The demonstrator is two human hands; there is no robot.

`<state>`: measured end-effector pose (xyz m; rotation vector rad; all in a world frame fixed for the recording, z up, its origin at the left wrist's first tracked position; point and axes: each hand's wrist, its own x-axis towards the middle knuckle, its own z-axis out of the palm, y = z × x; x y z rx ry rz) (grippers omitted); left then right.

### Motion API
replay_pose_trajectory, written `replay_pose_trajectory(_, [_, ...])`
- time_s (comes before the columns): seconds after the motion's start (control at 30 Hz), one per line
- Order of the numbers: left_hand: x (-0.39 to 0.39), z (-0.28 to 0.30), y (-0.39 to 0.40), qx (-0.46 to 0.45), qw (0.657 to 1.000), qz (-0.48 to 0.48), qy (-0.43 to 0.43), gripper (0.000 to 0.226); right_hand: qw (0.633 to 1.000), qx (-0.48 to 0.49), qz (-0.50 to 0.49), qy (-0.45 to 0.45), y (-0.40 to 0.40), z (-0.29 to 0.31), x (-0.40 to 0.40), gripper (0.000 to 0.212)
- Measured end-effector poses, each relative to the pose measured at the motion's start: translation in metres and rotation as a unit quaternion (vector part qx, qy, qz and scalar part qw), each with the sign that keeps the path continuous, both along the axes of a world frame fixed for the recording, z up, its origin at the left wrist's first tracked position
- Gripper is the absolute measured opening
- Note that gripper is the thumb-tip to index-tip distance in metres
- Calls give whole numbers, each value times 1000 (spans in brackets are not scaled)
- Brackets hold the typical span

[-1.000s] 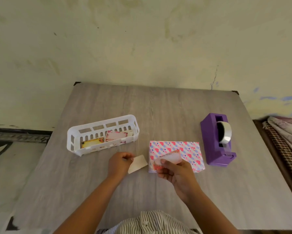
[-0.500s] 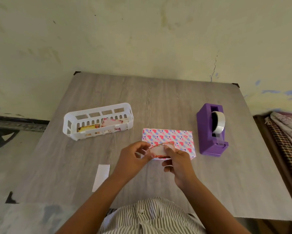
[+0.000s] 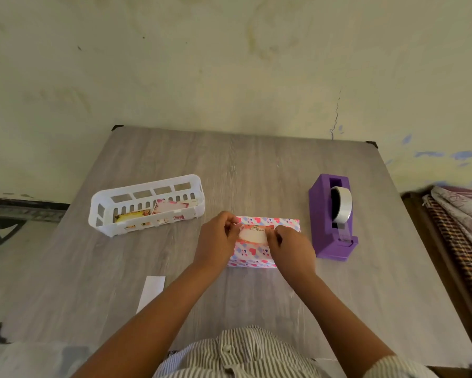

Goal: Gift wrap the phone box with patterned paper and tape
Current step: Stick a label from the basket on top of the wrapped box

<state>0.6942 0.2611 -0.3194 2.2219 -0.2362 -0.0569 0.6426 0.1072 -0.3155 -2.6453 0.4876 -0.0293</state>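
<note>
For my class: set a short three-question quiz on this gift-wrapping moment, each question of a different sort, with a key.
1. True or false: the label sticker is held by both hands over the wrapped box.
2. Which side of the box is the purple tape dispenser on? A) the person's left B) the person's right C) behind the white basket
3. Fill in: the white backing strip lies on the ____, near the left forearm.

Key: 1 true; 2 B; 3 table.
</note>
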Motion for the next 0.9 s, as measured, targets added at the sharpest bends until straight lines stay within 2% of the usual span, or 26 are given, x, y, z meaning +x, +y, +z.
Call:
replay_pose_trajectory(0.2, [22, -11, -16, 144, 987, -33, -60, 11, 994, -101, 33, 34, -5, -2, 20, 37])
replay_pose_trajectory(0.4, [21, -29, -16, 203, 974, -37, -89, 8, 981, -166, 83, 51, -11, -10, 22, 36])
replay_pose_trajectory(0.47, [19, -34, -16, 188, 978, 15, -90, 17, 984, -157, 58, 67, -12, -9, 23, 40])
replay_pose_trajectory(0.53, [17, -36, -18, 149, 985, 76, -51, 39, 988, -145, 2, 56, -16, -7, 25, 40])
replay_pose_trajectory(0.6, [18, -38, -20, 101, 988, 120, 3, 50, 985, -163, -22, 43, -17, -5, 29, 41])
replay_pose_trajectory(0.73, [17, -43, -21, -5, 987, 144, 73, 41, 996, -82, -13, 46, 0, -1, 53, 56])
replay_pose_trajectory(0.8, [16, -43, -20, -53, 985, 145, 73, 32, 996, -42, 2, 73, 12, 0, 64, 54])
replay_pose_trajectory(0.9, [18, -41, -19, -68, 985, 142, 73, 27, 995, -38, 15, 96, 13, 0, 71, 50])
